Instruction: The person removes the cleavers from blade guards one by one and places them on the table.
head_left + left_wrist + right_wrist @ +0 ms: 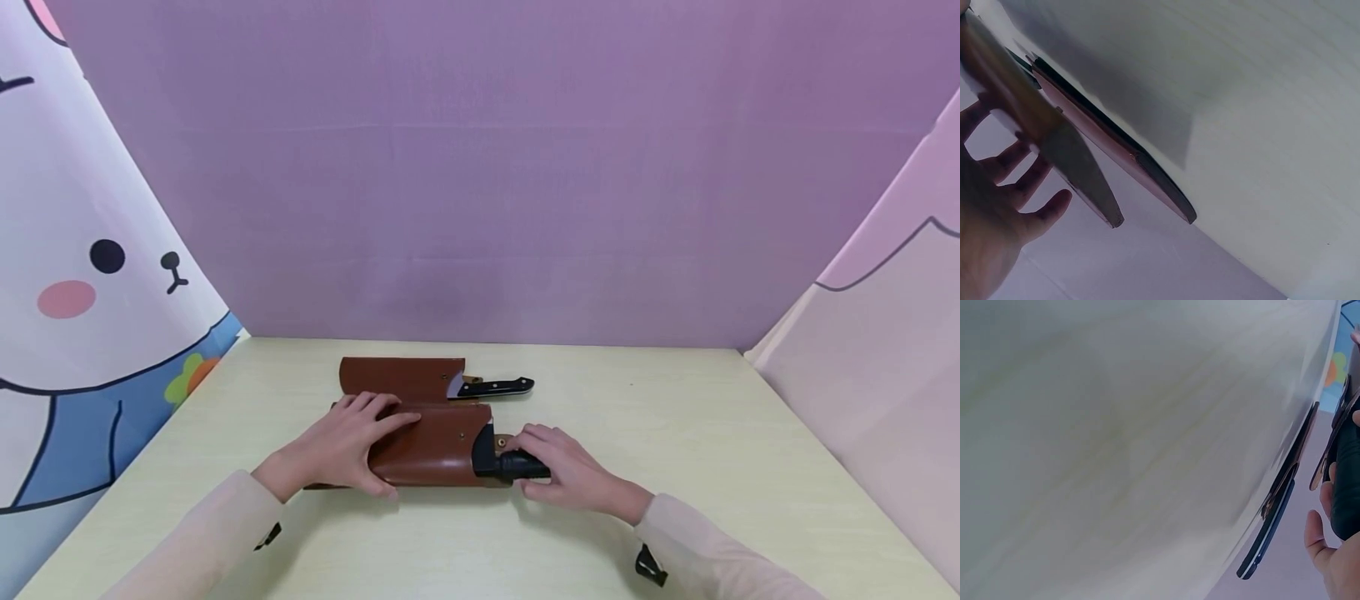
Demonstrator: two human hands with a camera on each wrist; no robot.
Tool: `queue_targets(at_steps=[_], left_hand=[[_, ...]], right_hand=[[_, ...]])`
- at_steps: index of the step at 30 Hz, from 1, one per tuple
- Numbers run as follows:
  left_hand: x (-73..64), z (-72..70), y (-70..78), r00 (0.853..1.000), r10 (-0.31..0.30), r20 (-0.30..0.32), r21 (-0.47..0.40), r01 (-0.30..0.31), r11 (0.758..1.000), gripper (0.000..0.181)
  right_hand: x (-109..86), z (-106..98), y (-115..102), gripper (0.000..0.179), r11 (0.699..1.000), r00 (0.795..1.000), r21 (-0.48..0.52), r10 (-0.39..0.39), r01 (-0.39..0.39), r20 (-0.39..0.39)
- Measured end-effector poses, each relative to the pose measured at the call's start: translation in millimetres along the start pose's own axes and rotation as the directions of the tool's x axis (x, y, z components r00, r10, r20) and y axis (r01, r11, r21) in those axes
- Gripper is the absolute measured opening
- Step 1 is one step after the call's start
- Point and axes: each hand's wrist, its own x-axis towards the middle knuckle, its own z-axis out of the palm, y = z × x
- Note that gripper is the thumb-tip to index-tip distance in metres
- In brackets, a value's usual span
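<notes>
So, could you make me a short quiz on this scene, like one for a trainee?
1. Which hand grips the thick black handle at the mouth of the near brown leather sheath: A) left, B) right, C) neither?
2. True or false: no hand touches the slim black handle with metal rivets.
3. How many sheaths show in the head view?

Key:
1. B, the right hand; the left hand is on the near sheath.
2. True.
3. Two: the near one and the far brown leather sheath.
</notes>
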Motion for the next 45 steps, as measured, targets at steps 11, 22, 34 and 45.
queue_targets(at_steps=[11,22,34,45], left_hand=[[-1.5,-0.8,-0.2,1.0,0.004,-0.015,-0.014,-0.004,1.0,0.097],[-6.9,1.1,-7.4,1.0,-0.007,-0.027,0.01,0.008,1.0,0.098],[-10.9,1.1,-10.2,1.0,-0.009,-0.018,-0.002,0.009,1.0,0.098],[-15.2,1.8,-14.7,0.999,0.004,-0.045,-0.002,-0.005,1.0,0.098]], right_hand=[[-2.4,-3,-1,0.038,1.0,1.0,-0.012,0.004,-0.004,-0.014],[-8.4,-6,1,0.036,0.999,0.999,-0.048,0.003,-0.005,-0.033],[-13.4,-9,3,0.037,0.999,0.999,-0.055,-0.003,0.001,-0.039],[-18.7,-11,5,0.038,0.997,0.998,-0.071,-0.01,0.006,-0.054]])
